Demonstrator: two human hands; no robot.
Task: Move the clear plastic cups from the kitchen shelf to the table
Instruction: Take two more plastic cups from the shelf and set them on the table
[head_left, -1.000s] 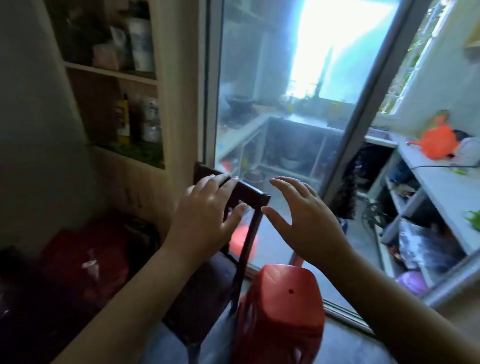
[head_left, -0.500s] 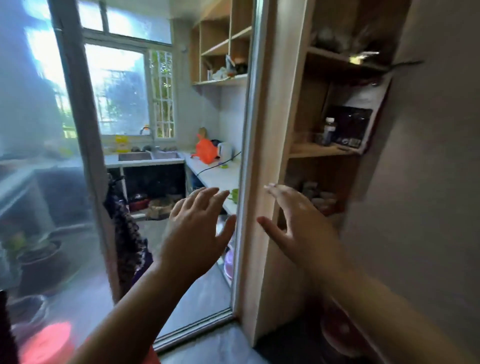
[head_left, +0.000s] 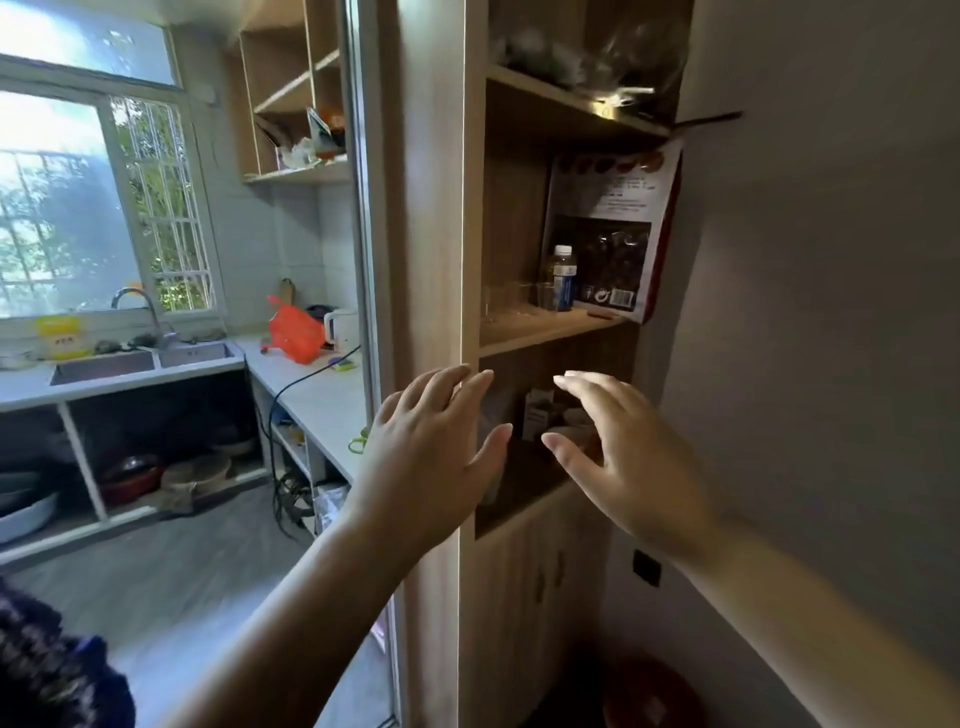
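Note:
Clear plastic cups (head_left: 511, 300) stand on the middle board of a tall wooden shelf (head_left: 540, 328), left of a small bottle (head_left: 562, 278) with a blue label; they are faint against the wood. My left hand (head_left: 431, 457) and my right hand (head_left: 618, 457) are both raised in front of the compartment below that board, fingers spread, holding nothing. Both hands are lower than the cups and apart from them.
A large printed bag (head_left: 618, 228) leans at the shelf's right. Small boxes (head_left: 540, 410) sit in the lower compartment, cupboard doors (head_left: 540, 577) below. Left of a sliding glass door frame (head_left: 371, 260) lie the kitchen counter (head_left: 322, 389), sink (head_left: 130, 361) and orange bag (head_left: 293, 335). A grey wall (head_left: 831, 312) stands right.
The view has swung right from the dark chair and red stool, past the glass door, to the wooden shelf, now closer and centred. Both hands stayed raised and open.

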